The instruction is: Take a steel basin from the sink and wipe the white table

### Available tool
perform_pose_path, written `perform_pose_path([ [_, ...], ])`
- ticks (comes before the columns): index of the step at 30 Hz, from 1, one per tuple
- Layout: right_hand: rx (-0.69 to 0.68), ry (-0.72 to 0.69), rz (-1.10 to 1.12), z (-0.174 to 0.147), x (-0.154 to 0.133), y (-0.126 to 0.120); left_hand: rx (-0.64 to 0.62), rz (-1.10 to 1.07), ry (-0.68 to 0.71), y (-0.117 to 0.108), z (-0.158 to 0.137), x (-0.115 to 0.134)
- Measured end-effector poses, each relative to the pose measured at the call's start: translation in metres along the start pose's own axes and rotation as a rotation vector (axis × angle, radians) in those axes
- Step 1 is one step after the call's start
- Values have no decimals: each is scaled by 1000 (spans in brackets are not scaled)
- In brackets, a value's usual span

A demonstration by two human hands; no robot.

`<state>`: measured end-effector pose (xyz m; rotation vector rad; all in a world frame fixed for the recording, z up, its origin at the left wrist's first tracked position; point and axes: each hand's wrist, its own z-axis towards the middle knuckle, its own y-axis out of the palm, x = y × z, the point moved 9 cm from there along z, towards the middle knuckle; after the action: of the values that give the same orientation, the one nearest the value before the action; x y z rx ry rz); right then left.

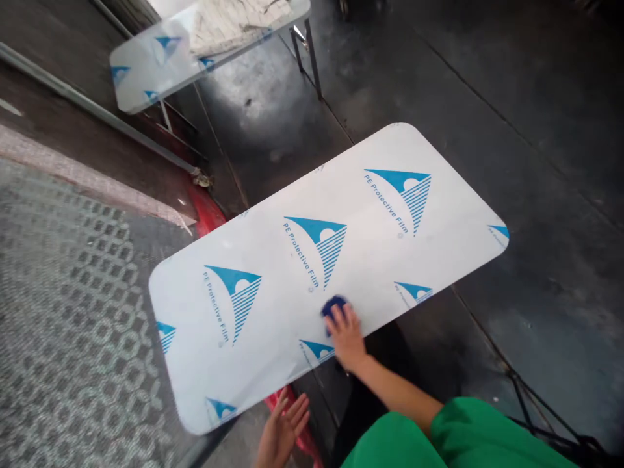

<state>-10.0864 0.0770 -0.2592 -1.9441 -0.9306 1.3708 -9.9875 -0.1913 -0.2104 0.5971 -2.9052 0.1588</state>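
A large white panel [370,260] with rounded corners lies slanted in front of me, covered in protective film printed with blue triangle logos. My right hand [347,338] reaches out from a green sleeve and rests on the panel near its near edge. Its fingers press down on a small dark-blue pad [333,305]. My left hand [283,430] is lower, just off the panel's near edge, with its fingers spread and nothing in it. I cannot tell whether it touches the edge.
A second film-covered panel [146,65] lies on a metal-legged table at the top left. A grey patterned mat [63,305] fills the left side. Something red [208,209] shows under the panel. Dark wet floor [511,97] spreads to the right, with black cables [531,403] at the lower right.
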Motion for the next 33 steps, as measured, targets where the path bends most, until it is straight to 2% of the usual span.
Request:
perform_pose_path([
  [1,-67,-146,64,-15,-50,32,9,30,8,-9,-4,3],
  [2,-111,-271,113,-28,-89,55,22,53,9,-19,-6,7],
  [3,-147,-377,143,-39,-115,68,32,70,4,-28,-8,9],
  [4,-170,-451,155,-47,-126,74,36,78,-7,-37,-9,11],
  [5,-175,-482,150,-51,-121,71,40,83,-12,-46,-9,13],
  [6,-166,-477,130,-53,-101,60,46,88,-9,-55,-9,15],
  [7,-145,-440,97,-52,-68,43,50,88,-8,-63,-8,16],
  [9,-51,-253,-8,-46,30,-12,68,85,-13,-79,-4,14],
  [10,14,-134,-77,-43,87,-49,87,88,-18,-87,-2,11],
  [13,299,314,-230,-39,263,-180,158,110,-58,-106,6,-6],
  [15,386,509,-208,-34,352,-246,205,128,-86,-114,9,-23],
  [17,449,756,-99,-34,415,-279,224,140,-99,-116,8,-39],
  [18,479,847,-61,-33,429,-282,215,141,-97,-115,6,-45],
  [19,514,892,-48,-33,429,-277,197,142,-92,-112,4,-50],
  [20,551,879,-62,-31,416,-267,171,140,-83,-109,3,-53],
  [22,609,716,-120,-30,356,-231,131,144,-77,-105,0,-54],
  [25,551,387,-153,-41,216,-140,79,98,-36,-110,-5,-46],
  [27,394,132,-165,-46,106,-62,47,41,-6,-124,-12,-43],
  [30,110,-201,-155,-46,-56,56,55,-41,30,-165,-34,-51],
  [33,-191,-520,-119,-43,-205,148,138,-145,28,-216,-56,-71],
])
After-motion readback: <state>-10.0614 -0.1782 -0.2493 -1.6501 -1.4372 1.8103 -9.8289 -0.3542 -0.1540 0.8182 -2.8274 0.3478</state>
